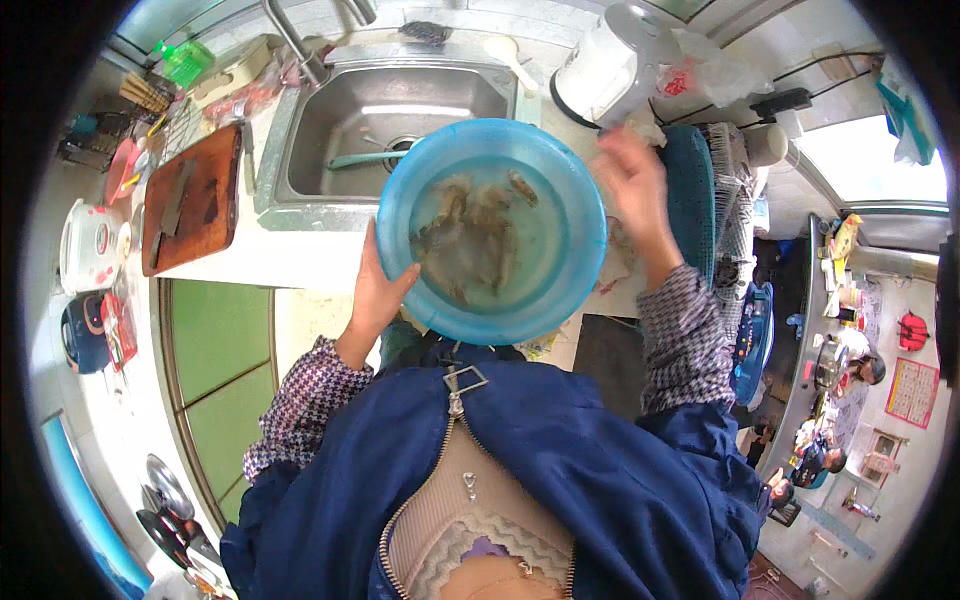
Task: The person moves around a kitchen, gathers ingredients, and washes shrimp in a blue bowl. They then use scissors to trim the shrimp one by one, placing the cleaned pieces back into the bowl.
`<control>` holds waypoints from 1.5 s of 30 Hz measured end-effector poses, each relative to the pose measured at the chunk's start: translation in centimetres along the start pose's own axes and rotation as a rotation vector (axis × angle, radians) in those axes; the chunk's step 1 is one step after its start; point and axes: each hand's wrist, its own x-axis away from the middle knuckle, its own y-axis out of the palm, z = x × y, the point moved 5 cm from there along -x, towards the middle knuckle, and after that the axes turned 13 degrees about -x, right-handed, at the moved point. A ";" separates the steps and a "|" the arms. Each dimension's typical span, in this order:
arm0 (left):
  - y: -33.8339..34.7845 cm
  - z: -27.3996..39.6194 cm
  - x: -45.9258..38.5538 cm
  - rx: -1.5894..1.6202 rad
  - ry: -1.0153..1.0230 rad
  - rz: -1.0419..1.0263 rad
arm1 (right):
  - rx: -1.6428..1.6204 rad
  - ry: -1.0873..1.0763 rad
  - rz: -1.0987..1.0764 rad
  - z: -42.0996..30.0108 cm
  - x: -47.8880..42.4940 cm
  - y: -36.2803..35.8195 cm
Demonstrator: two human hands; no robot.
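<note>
A blue plastic basin (574, 232) stands before me, partly over the front of the stainless steel sink (450, 82). Cloudy water and several brownish-grey pieces of food (480, 232) fill its bottom; what they are is not clear. My left hand (379, 281) grips the basin's left rim, thumb on top. To the right of the basin, my right hand (634, 180) is raised and blurred, apart from the rim, with nothing visible in it. A pale green handle (367, 159) lies in the sink by the drain, its far end hidden behind the basin.
Left of the sink, a cleaver (176, 202) lies on a wooden cutting board (221, 195). A faucet (300, 45) rises at the back left. A white electric kettle (607, 67) and a white spoon (510, 64) stand to the right. People (821, 457) sit far right.
</note>
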 end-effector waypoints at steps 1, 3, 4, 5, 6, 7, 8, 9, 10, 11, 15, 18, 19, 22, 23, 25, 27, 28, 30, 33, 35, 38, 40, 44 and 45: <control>-1.0 2.7 -0.3 -0.267 0.166 0.129 | 0.053 0.076 -0.233 0.6 2.2 3.5; -0.9 5.9 -1.1 -0.579 0.427 0.156 | 0.534 -0.136 -0.331 -0.2 4.8 8.9; 0.1 6.7 -1.9 -0.616 0.524 0.051 | 0.575 -0.091 -0.308 1.8 5.2 10.6; 1.1 7.4 -2.7 -0.651 0.623 -0.056 | 0.615 -0.045 -0.284 3.7 5.6 11.9; 2.8 6.1 -3.6 -0.802 0.606 -0.138 | 0.665 -0.040 -0.375 4.0 5.9 13.6; 3.9 5.8 -4.8 -0.885 0.515 -0.254 | 0.717 -0.030 -0.456 4.2 6.3 14.9; 4.9 5.5 -5.7 -0.966 0.421 -0.371 | 0.769 -0.020 -0.537 4.3 6.6 15.6; 5.6 4.9 -6.3 -1.043 0.327 -0.490 | 0.750 0.052 -0.628 4.2 6.7 15.7; 6.5 3.8 -6.8 -0.998 0.323 -0.535 | 0.735 0.120 -0.717 3.4 6.5 15.4; 7.5 1.7 -7.3 -0.953 0.320 -0.581 | 0.716 0.189 -0.805 3.1 6.5 15.4; 9.6 1.4 -7.6 -0.798 0.279 -0.781 | 0.661 0.111 -0.508 4.2 3.0 14.6; 11.0 -1.8 -9.5 -0.792 0.400 -0.591 | 0.549 -0.061 -0.363 6.8 3.3 17.3; 12.8 1.8 -11.7 -0.852 0.514 -0.547 | 0.568 -0.011 -0.394 9.1 1.1 15.5; 16.3 7.6 -10.7 -1.042 0.693 -0.552 | 0.746 0.049 -0.297 9.5 1.9 8.9; 16.1 8.6 -9.0 -1.152 0.751 -0.537 | 0.777 0.110 -0.344 9.0 2.9 8.3; 14.8 7.9 -6.9 -1.184 0.775 -0.506 | 0.794 0.138 -0.357 9.4 4.3 9.1; 11.7 5.0 -7.7 -1.028 0.728 -0.642 | 0.696 0.214 -0.282 11.2 3.9 13.0; 9.2 1.0 -8.0 -1.090 0.627 -0.594 | 0.688 0.109 -0.263 4.5 5.7 14.2; 12.2 1.0 -7.6 -1.170 0.699 -0.564 | 0.672 0.146 -0.260 9.0 5.9 14.6; 14.2 -0.5 -8.7 -0.552 0.520 -0.700 | 0.537 0.224 -0.273 9.2 5.8 16.1; 14.0 -1.5 -9.9 -0.447 0.383 -0.834 | 0.398 0.297 -0.307 7.2 6.1 15.0; 13.2 1.1 -9.6 -0.419 0.428 -0.731 | 0.337 0.172 -0.071 7.1 5.3 11.2; 9.8 1.1 -9.7 -0.567 0.561 -0.542 | 0.443 0.150 -0.139 3.2 6.4 9.7; 8.5 5.1 -3.8 -0.956 0.618 -0.765 | 0.714 0.231 -0.539 2.9 9.9 10.6; 8.6 3.1 -3.2 -0.980 0.649 -0.756 | 0.758 0.242 -0.594 2.8 10.3 12.3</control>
